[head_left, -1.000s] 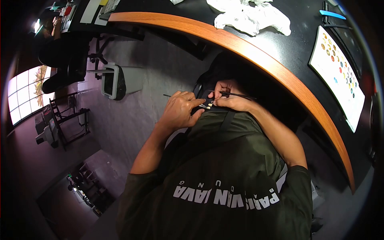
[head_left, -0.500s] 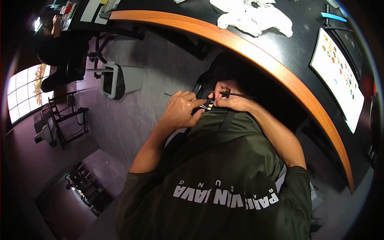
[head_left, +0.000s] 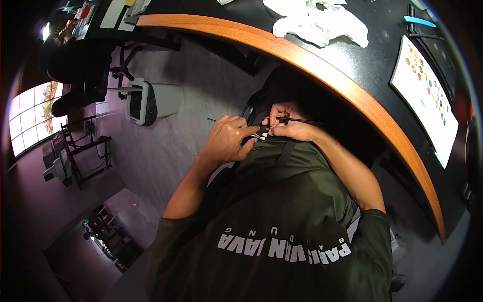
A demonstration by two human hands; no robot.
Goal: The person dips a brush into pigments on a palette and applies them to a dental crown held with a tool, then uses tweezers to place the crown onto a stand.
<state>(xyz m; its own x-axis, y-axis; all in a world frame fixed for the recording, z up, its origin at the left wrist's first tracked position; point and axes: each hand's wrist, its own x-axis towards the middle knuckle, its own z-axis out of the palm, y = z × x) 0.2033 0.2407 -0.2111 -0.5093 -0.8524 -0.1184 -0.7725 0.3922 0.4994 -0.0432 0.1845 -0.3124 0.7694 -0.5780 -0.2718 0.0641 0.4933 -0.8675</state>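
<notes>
A lone head-worn view — wide, forward and steeply down

Reads PARIS VAN JAVA in bold white capitals (head_left: 287, 250) across the chest of the dark green shirt (head_left: 282, 201), nearer the body than the left hand (head_left: 229, 138) and the right hand (head_left: 288, 122). Runs upside down in this view, from the right hand's side over to the left hand's side. Adds BANDUNG in small, widely spaced white letters (head_left: 274, 230), between the big line and the hands, partly lost in folds. Bears coloured round marks on the white sheet (head_left: 427, 100), out beyond the right hand, with any print there too small to read.
</notes>
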